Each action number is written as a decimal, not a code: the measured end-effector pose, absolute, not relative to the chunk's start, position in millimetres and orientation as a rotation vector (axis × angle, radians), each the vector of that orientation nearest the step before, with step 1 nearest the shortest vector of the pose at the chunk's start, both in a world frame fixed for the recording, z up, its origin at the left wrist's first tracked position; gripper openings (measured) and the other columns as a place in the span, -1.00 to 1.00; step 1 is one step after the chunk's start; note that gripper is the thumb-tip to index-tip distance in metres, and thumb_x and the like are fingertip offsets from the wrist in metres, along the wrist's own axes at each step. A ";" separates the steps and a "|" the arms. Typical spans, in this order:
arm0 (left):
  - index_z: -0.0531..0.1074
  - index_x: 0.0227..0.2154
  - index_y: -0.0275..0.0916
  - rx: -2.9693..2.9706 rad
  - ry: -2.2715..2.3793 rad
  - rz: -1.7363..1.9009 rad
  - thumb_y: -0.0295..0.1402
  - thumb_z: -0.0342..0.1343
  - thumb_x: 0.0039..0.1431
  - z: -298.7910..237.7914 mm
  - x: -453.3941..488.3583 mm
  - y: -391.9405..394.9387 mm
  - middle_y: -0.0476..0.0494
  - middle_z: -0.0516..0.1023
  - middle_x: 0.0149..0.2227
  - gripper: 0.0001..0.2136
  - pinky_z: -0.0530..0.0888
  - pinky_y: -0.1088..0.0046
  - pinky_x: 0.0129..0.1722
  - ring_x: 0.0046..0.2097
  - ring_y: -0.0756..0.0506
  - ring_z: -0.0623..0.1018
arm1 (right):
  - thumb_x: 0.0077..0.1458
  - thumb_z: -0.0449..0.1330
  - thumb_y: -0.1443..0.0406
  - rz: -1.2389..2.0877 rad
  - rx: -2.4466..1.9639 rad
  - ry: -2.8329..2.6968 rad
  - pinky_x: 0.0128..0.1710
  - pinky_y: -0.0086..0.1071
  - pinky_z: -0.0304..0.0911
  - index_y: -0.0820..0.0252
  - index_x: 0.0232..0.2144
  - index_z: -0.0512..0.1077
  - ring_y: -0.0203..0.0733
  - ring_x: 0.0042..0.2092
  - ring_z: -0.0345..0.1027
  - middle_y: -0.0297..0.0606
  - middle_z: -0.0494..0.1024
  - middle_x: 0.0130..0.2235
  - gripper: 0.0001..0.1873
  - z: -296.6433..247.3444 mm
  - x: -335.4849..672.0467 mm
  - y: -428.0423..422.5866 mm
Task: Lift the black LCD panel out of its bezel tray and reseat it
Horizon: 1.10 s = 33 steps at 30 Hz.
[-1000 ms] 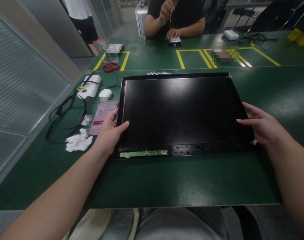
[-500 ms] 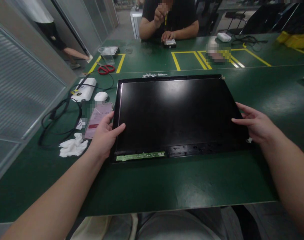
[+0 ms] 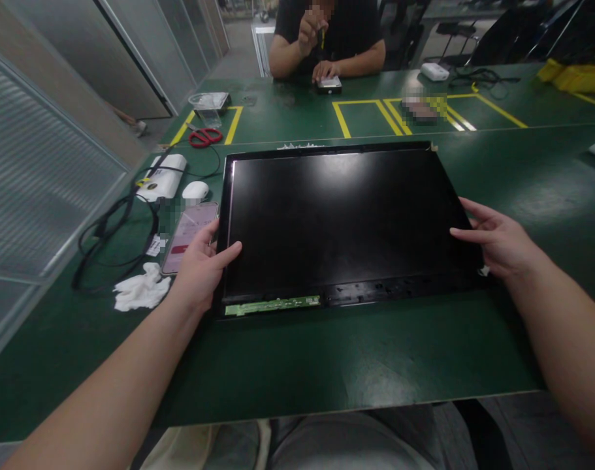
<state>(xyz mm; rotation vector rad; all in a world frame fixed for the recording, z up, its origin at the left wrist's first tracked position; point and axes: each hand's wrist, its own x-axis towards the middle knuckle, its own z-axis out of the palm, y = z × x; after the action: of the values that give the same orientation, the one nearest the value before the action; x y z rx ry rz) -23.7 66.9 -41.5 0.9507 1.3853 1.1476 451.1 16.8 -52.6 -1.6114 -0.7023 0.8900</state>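
A black flat display panel (image 3: 346,222) lies face up in front of me, held at both short sides. My left hand (image 3: 202,264) grips its left edge, thumb on top and fingers beneath, hidden in part. At the right edge my right hand (image 3: 498,238) is closed in the same way, thumb resting on the frame. A green circuit strip (image 3: 272,305) shows along the panel's near left border. Close by my left hand lies a phone (image 3: 193,225) with a lit screen. Whether the panel rests fully on the table or is slightly raised, I cannot tell.
On the green table (image 3: 336,359) at left are crumpled tissue (image 3: 143,287), black cable (image 3: 94,228), a white box (image 3: 164,177), a white earbud case (image 3: 196,190) and red-handled scissors (image 3: 206,137). White bits (image 3: 297,146) lie behind the panel. Opposite, a person (image 3: 329,42) touches a hard drive (image 3: 329,85).
The panel's far edge sits slightly nearer the white bits, covering more of them. Both hands keep their hold. At the far left, the walking person has mostly left view.
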 end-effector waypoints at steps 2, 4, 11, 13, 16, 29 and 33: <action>0.34 0.38 -0.21 0.972 1.382 1.163 -0.58 0.36 0.12 -43.1 -24.2 67.4 -0.23 0.76 -0.05 -0.26 0.65 0.12 0.14 0.08 -0.30 0.72 | -0.24 0.49 0.50 0.876 -1.611 -0.741 0.01 -0.26 0.59 -0.03 0.13 0.61 -0.11 -0.10 0.67 -0.35 0.76 -0.19 -0.19 -55.2 452.2 16.7; 0.35 0.38 -0.20 0.991 1.378 1.174 -0.57 0.38 0.11 -44.8 -24.6 67.7 -0.24 0.75 -0.05 -0.25 0.65 0.11 0.14 0.08 -0.30 0.72 | -0.24 0.49 0.48 0.868 -1.602 -0.761 0.04 -0.21 0.59 -0.03 0.13 0.60 -0.10 -0.08 0.67 -0.34 0.76 -0.18 -0.19 -57.0 452.6 16.8; 0.40 0.30 -0.17 1.004 1.401 1.182 -0.58 0.38 0.09 -44.4 -20.9 66.8 -0.17 0.75 -0.04 -0.31 0.58 0.08 0.24 0.15 -0.28 0.69 | -0.23 0.49 0.48 0.843 -1.614 -0.755 0.09 -0.20 0.56 -0.02 0.13 0.60 -0.05 0.07 0.62 -0.28 0.75 -0.06 -0.21 -56.1 448.8 16.7; 0.40 0.30 -0.17 1.004 1.393 1.187 -0.59 0.38 0.09 -43.3 -19.5 66.3 -0.15 0.75 -0.04 -0.31 0.57 0.09 0.26 0.15 -0.27 0.69 | -0.26 0.49 0.50 0.838 -1.615 -0.732 0.14 -0.21 0.53 0.00 0.13 0.59 -0.05 0.13 0.59 -0.26 0.74 0.00 -0.18 -54.9 447.1 16.2; 0.39 0.31 -0.19 0.986 1.368 1.172 -0.61 0.37 0.10 -41.6 -18.3 65.4 -0.17 0.76 -0.06 -0.31 0.59 0.11 0.24 0.13 -0.27 0.70 | -0.29 0.47 0.53 0.805 -1.609 -0.725 0.19 -0.23 0.48 0.03 0.09 0.61 -0.06 0.20 0.54 -0.24 0.70 0.10 -0.20 -52.8 444.2 15.6; 0.41 0.31 -0.22 0.894 1.405 1.113 -0.65 0.33 0.14 -36.5 -17.4 63.4 -0.21 0.77 -0.05 -0.34 0.65 0.15 0.15 0.05 -0.25 0.74 | -0.36 0.51 0.35 0.601 -1.884 -0.746 0.40 -0.08 0.21 0.00 -0.19 0.66 0.09 0.32 0.42 -0.19 0.68 0.13 -0.47 -41.4 428.5 11.6; 0.41 0.32 -0.23 0.898 1.384 1.108 -0.64 0.34 0.14 -35.5 -17.6 63.2 -0.23 0.78 -0.08 -0.33 0.66 0.15 0.12 0.03 -0.27 0.75 | -0.34 0.51 0.18 0.571 -1.954 -0.904 0.43 0.03 0.15 -0.10 -0.06 0.67 0.17 0.35 0.38 -0.24 0.67 0.13 -0.36 -40.9 429.9 6.8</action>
<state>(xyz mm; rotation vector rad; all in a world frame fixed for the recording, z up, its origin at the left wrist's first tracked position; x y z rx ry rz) -17.6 63.2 -35.5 0.8980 1.3838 1.1079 429.9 6.8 -40.9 -1.9543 -0.9041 0.5715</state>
